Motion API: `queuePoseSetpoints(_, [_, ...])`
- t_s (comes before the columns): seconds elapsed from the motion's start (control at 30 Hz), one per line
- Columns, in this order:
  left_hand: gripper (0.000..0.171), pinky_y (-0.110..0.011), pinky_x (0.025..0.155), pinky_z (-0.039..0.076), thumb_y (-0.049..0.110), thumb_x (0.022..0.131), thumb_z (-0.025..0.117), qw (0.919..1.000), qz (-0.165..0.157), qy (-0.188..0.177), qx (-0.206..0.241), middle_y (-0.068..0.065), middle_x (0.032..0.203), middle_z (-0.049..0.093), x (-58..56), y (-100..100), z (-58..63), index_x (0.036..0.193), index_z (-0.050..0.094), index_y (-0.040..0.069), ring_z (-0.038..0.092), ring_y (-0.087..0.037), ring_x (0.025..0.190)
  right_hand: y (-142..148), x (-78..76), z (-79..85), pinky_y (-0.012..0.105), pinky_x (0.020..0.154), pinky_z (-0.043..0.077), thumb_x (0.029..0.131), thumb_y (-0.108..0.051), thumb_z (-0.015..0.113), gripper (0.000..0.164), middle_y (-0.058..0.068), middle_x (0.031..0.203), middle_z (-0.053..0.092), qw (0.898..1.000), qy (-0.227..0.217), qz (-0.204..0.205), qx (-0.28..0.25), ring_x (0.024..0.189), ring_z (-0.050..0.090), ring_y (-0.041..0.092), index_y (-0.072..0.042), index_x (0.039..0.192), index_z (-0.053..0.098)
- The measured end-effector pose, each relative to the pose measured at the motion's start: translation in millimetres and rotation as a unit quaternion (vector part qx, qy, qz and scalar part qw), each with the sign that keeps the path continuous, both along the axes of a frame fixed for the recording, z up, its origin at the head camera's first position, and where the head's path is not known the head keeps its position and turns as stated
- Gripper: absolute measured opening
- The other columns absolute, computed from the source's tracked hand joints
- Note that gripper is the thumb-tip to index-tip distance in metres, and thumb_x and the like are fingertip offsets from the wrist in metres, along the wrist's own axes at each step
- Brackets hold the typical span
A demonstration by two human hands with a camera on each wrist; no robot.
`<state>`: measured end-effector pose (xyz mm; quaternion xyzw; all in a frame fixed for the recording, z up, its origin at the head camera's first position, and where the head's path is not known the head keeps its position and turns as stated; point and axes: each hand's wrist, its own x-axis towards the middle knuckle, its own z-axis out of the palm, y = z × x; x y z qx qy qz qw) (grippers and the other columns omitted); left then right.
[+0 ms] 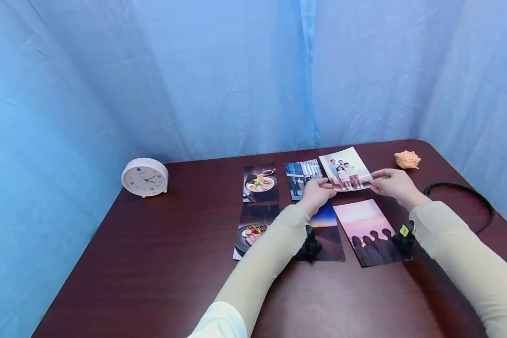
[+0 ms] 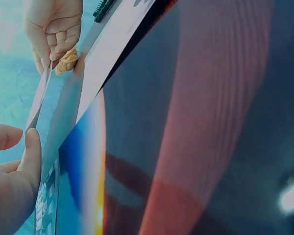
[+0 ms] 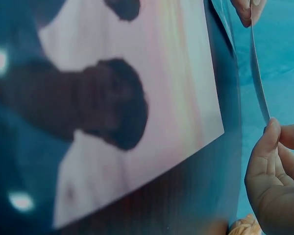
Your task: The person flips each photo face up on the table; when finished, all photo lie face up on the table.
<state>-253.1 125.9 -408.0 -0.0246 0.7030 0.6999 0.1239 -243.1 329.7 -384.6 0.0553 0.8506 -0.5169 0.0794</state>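
A family photo print (image 1: 345, 171) is held by both hands, raised above the table at the back right. My left hand (image 1: 318, 193) pinches its lower left edge, and my right hand (image 1: 394, 184) pinches the right edge between thumb and fingers. Seen nearly edge-on in the right wrist view, the print (image 3: 258, 73) bows slightly. Just left of it lies a photo of people before a building (image 1: 297, 182), partly covered by the left hand. Nearer lie a pink-sky silhouette photo (image 1: 369, 225) and a dark horizon photo (image 1: 331, 234), the latter partly hidden by the left arm.
Two food photos, a ramen one (image 1: 259, 183) and a meat-plate one (image 1: 253, 227), lie to the left. A white alarm clock (image 1: 145, 177) stands at the far left. An orange crumpled ball (image 1: 407, 159) and a black cable (image 1: 469, 188) lie to the right. Blue curtains (image 1: 219, 80) surround the table.
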Motion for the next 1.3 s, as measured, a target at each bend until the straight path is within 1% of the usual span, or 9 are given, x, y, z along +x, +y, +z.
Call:
queuePoseSetpoints(0.17, [0.043, -0.032, 0.089, 0.052, -0.004, 0.086, 0.063, 0.9999, -0.005, -0.011, -0.001, -0.015, 0.111, 0.067, -0.8, -0.7, 0.2, 0.128, 0.056, -0.002, 0.066, -0.025, 0.104, 4.9, -1.8, -1.7, 0.018, 0.07, 0.054, 0.097, -0.007, 0.047, 0.046, -0.007, 0.082, 0.058, 1.0, -0.007, -0.004, 0.003, 0.071, 0.059, -0.003, 0.017, 0.134, 0.033])
queuePoseSetpoints(0.27, [0.042, -0.031, 0.089, 0.052, -0.001, 0.087, 0.064, 0.9997, -0.003, -0.022, -0.011, -0.012, 0.112, 0.068, 0.1, -0.7, 0.8, 0.128, 0.057, 0.0, 0.066, -0.02, 0.103, 5.8, -2.0, -3.3, 0.019, 0.071, 0.054, 0.097, -0.006, 0.047, 0.046, -0.003, 0.086, 0.058, 1.0, -0.013, -0.009, 0.006, 0.071, 0.06, -0.002, 0.017, 0.134, 0.034])
queuePoseSetpoints(0.4, [0.041, -0.03, 0.089, 0.052, 0.001, 0.087, 0.064, 0.9993, -0.001, -0.035, -0.013, -0.01, 0.113, 0.068, 1.9, 0.0, 1.8, 0.128, 0.058, 0.002, 0.066, -0.019, 0.104, 5.9, -1.7, -5.2, 0.02, 0.072, 0.055, 0.096, -0.006, 0.047, 0.045, 0.004, 0.091, 0.058, 1.0, -0.019, -0.013, 0.007, 0.071, 0.06, -0.002, 0.017, 0.134, 0.034])
queuePoseSetpoints(0.53, [0.041, -0.031, 0.091, 0.051, 0.001, 0.088, 0.063, 0.9993, -0.003, -0.038, -0.006, -0.011, 0.116, 0.067, 2.7, 0.1, 1.2, 0.128, 0.057, 0.002, 0.065, -0.02, 0.107, 6.4, -1.6, -6.3, 0.02, 0.073, 0.055, 0.096, -0.005, 0.047, 0.046, 0.005, 0.093, 0.059, 1.0, -0.022, -0.013, 0.006, 0.071, 0.061, -0.002, 0.017, 0.134, 0.033])
queuePoseSetpoints(0.73, [0.041, -0.033, 0.093, 0.05, 0.0, 0.089, 0.061, 0.9993, -0.012, -0.036, 0.0, -0.012, 0.118, 0.066, 1.7, -0.6, -1.1, 0.13, 0.056, 0.002, 0.063, -0.022, 0.11, 9.4, -1.9, -7.5, 0.022, 0.075, 0.056, 0.096, -0.006, 0.049, 0.048, 0.012, 0.099, 0.058, 0.999, -0.029, -0.016, 0.005, 0.072, 0.062, -0.001, 0.018, 0.134, 0.031])
queuePoseSetpoints(0.87, [0.043, -0.033, 0.094, 0.05, 0.0, 0.089, 0.061, 0.9995, -0.024, -0.015, -0.017, -0.013, 0.118, 0.066, 3.3, -3.0, 0.9, 0.131, 0.055, 0.003, 0.062, -0.023, 0.111, 11.2, -0.7, -9.0, 0.023, 0.075, 0.055, 0.096, -0.008, 0.05, 0.048, 0.018, 0.106, 0.057, 0.999, -0.029, -0.02, 0.017, 0.072, 0.062, -0.002, 0.018, 0.133, 0.034])
queuePoseSetpoints(1.0, [0.043, -0.035, 0.092, 0.051, -0.002, 0.09, 0.059, 0.9993, -0.036, -0.008, 0.002, -0.016, 0.119, 0.064, 7.2, -7.4, 7.1, 0.132, 0.054, 0.003, 0.063, -0.026, 0.108, 13.0, 2.6, -10.9, 0.022, 0.074, 0.055, 0.097, -0.012, 0.05, 0.048, 0.024, 0.112, 0.056, 0.999, -0.023, -0.018, 0.041, 0.072, 0.061, -0.004, 0.018, 0.132, 0.036])
queuePoseSetpoints(1.13, [0.04, -0.039, 0.093, 0.05, -0.002, 0.093, 0.054, 0.9965, -0.058, -0.012, 0.059, -0.021, 0.122, 0.059, 10.9, -15.7, 17.2, 0.133, 0.051, 0.0, 0.062, -0.031, 0.109, 14.0, 5.9, -10.8, 0.023, 0.075, 0.055, 0.097, -0.018, 0.052, 0.051, 0.033, 0.123, 0.051, 0.997, -0.016, -0.017, 0.069, 0.075, 0.061, -0.004, 0.016, 0.132, 0.038])
queuePoseSetpoints(1.3, [0.038, -0.04, 0.094, 0.049, 0.002, 0.095, 0.053, 0.9934, -0.09, 0.017, 0.069, -0.021, 0.123, 0.058, 16.8, -34.3, 30.8, 0.133, 0.05, 0.0, 0.06, -0.032, 0.113, 13.8, 10.4, -5.2, 0.026, 0.079, 0.055, 0.097, -0.029, 0.051, 0.057, 0.034, 0.132, 0.044, 0.997, -0.008, -0.013, 0.078, 0.078, 0.056, -0.008, 0.011, 0.135, 0.039])
